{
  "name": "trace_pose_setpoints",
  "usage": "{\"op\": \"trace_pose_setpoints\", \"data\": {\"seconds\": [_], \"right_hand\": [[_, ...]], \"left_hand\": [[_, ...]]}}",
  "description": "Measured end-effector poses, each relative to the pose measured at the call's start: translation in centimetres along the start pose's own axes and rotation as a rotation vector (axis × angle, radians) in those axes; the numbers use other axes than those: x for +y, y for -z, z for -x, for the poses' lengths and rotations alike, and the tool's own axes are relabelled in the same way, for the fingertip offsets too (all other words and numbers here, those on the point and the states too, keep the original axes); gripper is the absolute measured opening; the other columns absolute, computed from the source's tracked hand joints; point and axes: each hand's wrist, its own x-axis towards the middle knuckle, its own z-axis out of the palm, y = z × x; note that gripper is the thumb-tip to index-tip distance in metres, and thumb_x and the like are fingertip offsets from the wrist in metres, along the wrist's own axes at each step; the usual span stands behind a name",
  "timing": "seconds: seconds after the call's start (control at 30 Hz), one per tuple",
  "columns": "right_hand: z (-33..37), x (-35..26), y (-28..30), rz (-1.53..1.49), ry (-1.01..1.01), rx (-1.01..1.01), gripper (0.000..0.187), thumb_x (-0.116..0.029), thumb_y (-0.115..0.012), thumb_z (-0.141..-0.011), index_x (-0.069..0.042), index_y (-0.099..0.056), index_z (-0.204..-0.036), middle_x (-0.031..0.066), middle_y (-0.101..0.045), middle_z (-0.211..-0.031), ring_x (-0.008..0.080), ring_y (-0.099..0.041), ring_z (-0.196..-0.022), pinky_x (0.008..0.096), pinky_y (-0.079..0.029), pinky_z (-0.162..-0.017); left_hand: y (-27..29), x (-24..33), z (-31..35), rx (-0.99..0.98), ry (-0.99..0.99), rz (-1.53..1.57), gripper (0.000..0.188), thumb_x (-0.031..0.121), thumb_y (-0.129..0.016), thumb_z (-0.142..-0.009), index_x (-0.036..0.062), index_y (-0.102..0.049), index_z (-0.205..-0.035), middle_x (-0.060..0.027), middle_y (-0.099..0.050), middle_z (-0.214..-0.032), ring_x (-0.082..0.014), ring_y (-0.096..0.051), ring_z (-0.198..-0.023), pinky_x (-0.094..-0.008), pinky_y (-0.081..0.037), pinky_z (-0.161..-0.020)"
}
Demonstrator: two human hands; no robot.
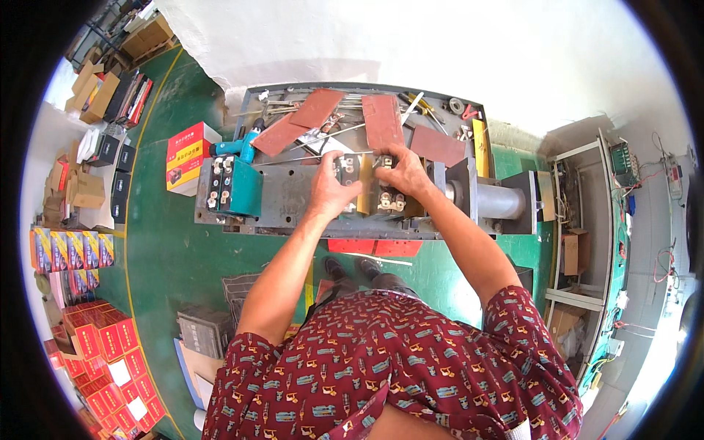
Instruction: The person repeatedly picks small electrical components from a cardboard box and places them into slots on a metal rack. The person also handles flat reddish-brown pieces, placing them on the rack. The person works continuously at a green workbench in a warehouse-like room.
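Note:
Both arms reach forward over a grey metal bench fixture [286,192]. My left hand [334,187] is closed around a dark block with metal terminals [349,172], its thumb lying across the near part. On the other side, my right hand [403,172] grips a second dark block with metal terminals [390,199], fingers over its far end. Between the two blocks stands a yellowish-brown plate [364,187]. The palm-side contact of both hands is partly hidden. At the fixture's left end sits a teal block with bolted metal terminals [238,188], apart from my hands.
Behind the fixture, a tray [257,89] holds reddish-brown sheets [383,123], rods, and pliers [422,108]. A teal power driver [244,143] lies by a red-yellow box [189,158]. A thick metal cylinder [502,202] is at right, near a shelf rack [579,297].

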Motion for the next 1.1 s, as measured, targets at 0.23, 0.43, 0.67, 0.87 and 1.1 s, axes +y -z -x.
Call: {"op": "trace_pose_setpoints", "data": {"seconds": [0.23,0.43,0.67,0.87,1.1], "right_hand": [[-0.3,0.2,-0.4,0.160,0.064,-0.003,0.062,-0.029,-0.077,-0.076,-0.003,-0.069,-0.132,0.0281,-0.065,-0.130,0.0437,-0.062,-0.124,0.0485,-0.048,-0.111],[1.8,-1.8,0.4,0.165,0.134,0.109,0.072,-0.023,-0.080,-0.079,-0.007,-0.059,-0.145,0.0281,-0.053,-0.151,0.0449,-0.052,-0.140,0.0486,-0.044,-0.118],[9.6,-5.2,0.9,0.031,0.136,0.456,0.049,-0.007,-0.073,-0.092,-0.003,-0.062,-0.139,0.0205,-0.058,-0.147,0.0322,-0.060,-0.135,0.0416,-0.059,-0.098],[23.1,-0.7,-0.5,-0.344,-0.349,0.544,0.033,-0.027,-0.065,-0.106,0.004,-0.069,-0.119,0.0128,-0.076,-0.099,0.0175,-0.073,-0.088,0.0352,-0.061,-0.078],[26.5,-3.9,-0.1,-2.095,-0.366,0.366,0.121,-0.091,-0.044,-0.089,0.003,-0.028,-0.164,0.0279,-0.028,-0.171,0.0446,-0.029,-0.158,0.0679,-0.029,-0.127]], "left_hand": [[-0.7,0.8,-0.9,-0.119,0.068,0.130,0.102,0.019,-0.088,-0.072,0.0033,-0.036,-0.159,-0.0267,-0.055,-0.148,-0.0361,-0.056,-0.137,-0.0435,-0.047,-0.114],[-1.9,-1.0,-0.9,-0.137,0.025,0.343,0.118,0.024,-0.093,-0.079,0.0048,-0.019,-0.168,-0.0258,-0.048,-0.157,-0.0338,-0.050,-0.144,-0.0426,-0.044,-0.117],[0.1,0.0,0.0,-0.120,0.089,0.629,0.099,0.025,-0.073,-0.102,0.0097,-0.006,-0.173,-0.0215,-0.042,-0.163,-0.0278,-0.049,-0.142,-0.0384,-0.041,-0.117],[1.7,-2.2,2.2,-0.034,0.041,0.646,0.073,0.032,-0.056,-0.111,-0.0008,-0.022,-0.166,-0.0198,-0.041,-0.165,-0.0280,-0.042,-0.150,-0.0396,-0.031,-0.125],[3.0,-0.9,6.8,0.215,-0.281,0.427,0.060,0.036,-0.036,-0.117,-0.0071,-0.040,-0.159,-0.0214,-0.042,-0.166,-0.0312,-0.038,-0.156,-0.0435,-0.027,-0.128]]}}
